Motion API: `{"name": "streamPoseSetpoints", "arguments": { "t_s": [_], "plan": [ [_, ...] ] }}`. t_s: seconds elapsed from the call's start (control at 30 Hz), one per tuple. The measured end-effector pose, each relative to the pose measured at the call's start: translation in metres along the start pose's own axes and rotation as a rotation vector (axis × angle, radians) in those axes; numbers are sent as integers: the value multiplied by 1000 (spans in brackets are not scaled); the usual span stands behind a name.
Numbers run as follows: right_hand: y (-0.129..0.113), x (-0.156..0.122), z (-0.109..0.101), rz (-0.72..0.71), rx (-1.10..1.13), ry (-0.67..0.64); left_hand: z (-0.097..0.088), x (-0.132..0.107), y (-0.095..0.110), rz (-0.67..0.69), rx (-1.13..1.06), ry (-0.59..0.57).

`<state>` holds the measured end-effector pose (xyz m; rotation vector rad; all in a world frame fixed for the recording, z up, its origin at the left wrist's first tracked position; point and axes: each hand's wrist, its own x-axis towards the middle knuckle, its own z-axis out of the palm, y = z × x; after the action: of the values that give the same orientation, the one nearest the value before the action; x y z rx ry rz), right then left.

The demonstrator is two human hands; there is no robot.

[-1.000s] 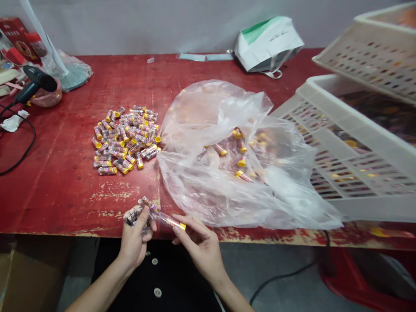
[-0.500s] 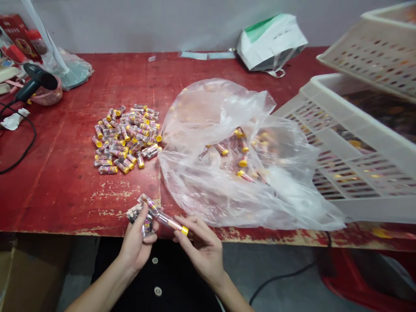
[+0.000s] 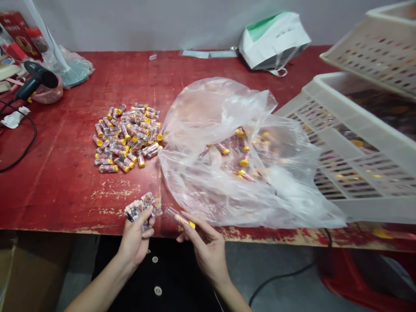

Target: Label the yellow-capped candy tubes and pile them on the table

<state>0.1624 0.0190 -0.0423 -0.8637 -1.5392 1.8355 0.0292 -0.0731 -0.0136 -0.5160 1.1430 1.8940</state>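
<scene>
At the front edge of the table, my left hand [image 3: 135, 238] is closed on a bunch of small printed clear plastic sleeves [image 3: 134, 210]. One sleeve [image 3: 150, 200] sticks up above the thumb. My right hand [image 3: 206, 247] pinches a clear tube with a yellow cap [image 3: 178, 216] by its capped end; its other end points at the sleeves, with a small gap between. Beyond my left hand lies a pile of similar yellow-capped tubes [image 3: 130, 136]. A clear plastic bag [image 3: 201, 108] holding more such tubes spreads out beyond my right hand.
White slotted plastic crates [image 3: 357, 117] stand stacked at the right, with tubes inside. Toward the back lies a white and green bag [image 3: 276, 41]. A hair dryer [image 3: 37, 80], its cord and a pink basket [image 3: 50, 93] are on the left of the red table [image 3: 65, 182].
My right hand has drawn the tube a little to the right, away from the sleeve it met before. My left hand still grips the bunch, and the upper sleeve has shifted.
</scene>
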Motion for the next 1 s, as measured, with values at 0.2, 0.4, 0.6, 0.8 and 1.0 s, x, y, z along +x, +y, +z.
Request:
{"name": "streamPoseSetpoints", "arguments": {
  "t_s": [0.2, 0.4, 0.6, 0.8, 1.0],
  "plan": [
    [5, 0, -1, 19, 39, -57, -1, 5, 6, -23, -95, -7],
    [-2, -4, 7, -30, 61, -101, 0, 9, 9, -89, -194, 8],
    [-7, 0, 10, -84, 51, -138, 1, 5, 9, -111, -172, -19],
    [-4, 4, 9, -111, -6, -141, 1, 1, 6, -100, -119, -68],
    [-3, 3, 4, -161, -90, -144, -2, 7, 6, -46, -119, 14]
  ]
}}
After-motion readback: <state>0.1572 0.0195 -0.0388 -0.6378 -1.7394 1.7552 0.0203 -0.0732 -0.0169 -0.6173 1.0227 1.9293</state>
